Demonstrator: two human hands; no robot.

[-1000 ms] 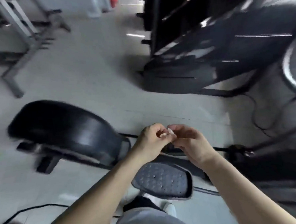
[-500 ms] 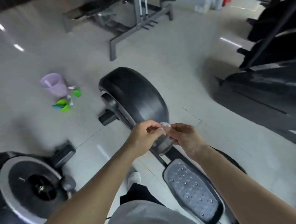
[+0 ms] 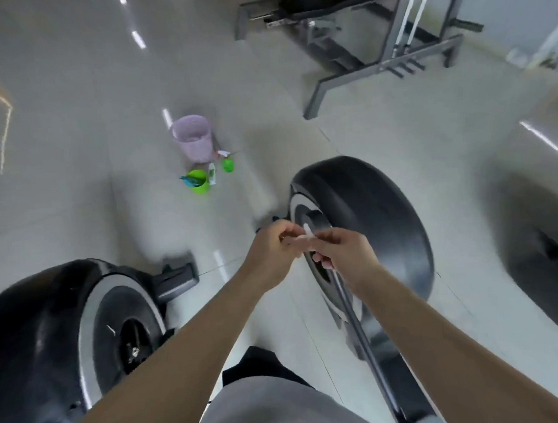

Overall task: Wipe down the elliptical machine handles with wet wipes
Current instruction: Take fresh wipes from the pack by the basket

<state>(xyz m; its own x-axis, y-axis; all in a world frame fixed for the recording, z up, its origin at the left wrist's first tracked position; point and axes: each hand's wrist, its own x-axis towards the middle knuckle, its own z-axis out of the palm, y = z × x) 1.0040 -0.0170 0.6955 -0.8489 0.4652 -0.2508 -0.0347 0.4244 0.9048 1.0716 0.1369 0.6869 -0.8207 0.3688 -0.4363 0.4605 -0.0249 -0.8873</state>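
Observation:
Both of my hands meet in front of me above the floor. My left hand (image 3: 273,251) and my right hand (image 3: 342,253) pinch a small crumpled white wet wipe (image 3: 308,235) between their fingertips. Below and behind them stands the black flywheel housing of an elliptical machine (image 3: 369,219), with its crank bar (image 3: 359,324) running down toward me. The machine's handles are out of view.
A second black elliptical housing (image 3: 66,338) stands at the lower left. On the pale tiled floor sit a lilac basket (image 3: 192,138), a green cup (image 3: 199,183) and small bottles. A grey weight bench frame (image 3: 375,48) stands at the back right.
The view has swung left and up: the basket and bench have come into sight and the foot pedal has dropped out. Both hands keep pinching the wipe together.

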